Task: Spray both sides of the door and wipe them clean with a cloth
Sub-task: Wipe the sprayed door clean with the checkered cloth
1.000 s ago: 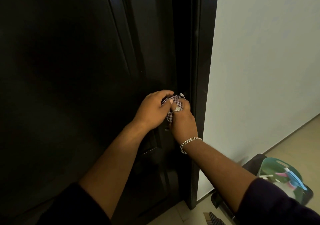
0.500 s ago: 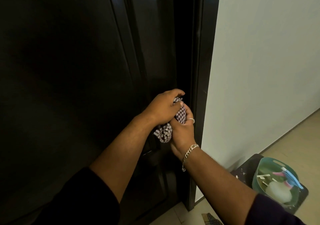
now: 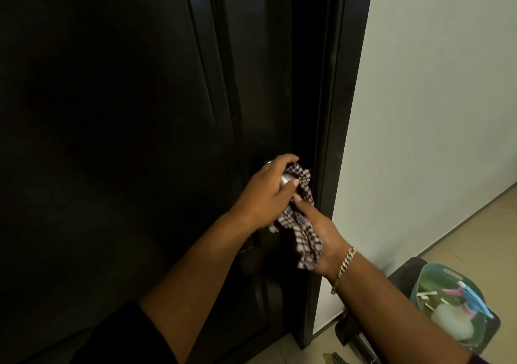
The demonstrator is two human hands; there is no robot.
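Note:
The dark glossy door [image 3: 126, 139] fills the left and middle of the view, with its black frame [image 3: 340, 111] to the right. My left hand [image 3: 268, 193] curls round the silver door knob [image 3: 288, 180] and the upper end of the checked cloth [image 3: 303, 232]. My right hand [image 3: 321, 235], with a chain bracelet at the wrist, holds the cloth's lower part from below, fingers pointing up toward the knob. The cloth hangs crumpled between both hands. No spray bottle is in either hand.
A white wall [image 3: 433, 111] runs along the right. On the beige floor at lower right stands a dark stool [image 3: 405, 268] carrying a green basin [image 3: 436, 277] that holds a spray bottle [image 3: 458, 293] and small items.
Both hands have shifted lower and apart. The knob now shows under my left hand, and the cloth has spread out and hangs down over my right hand.

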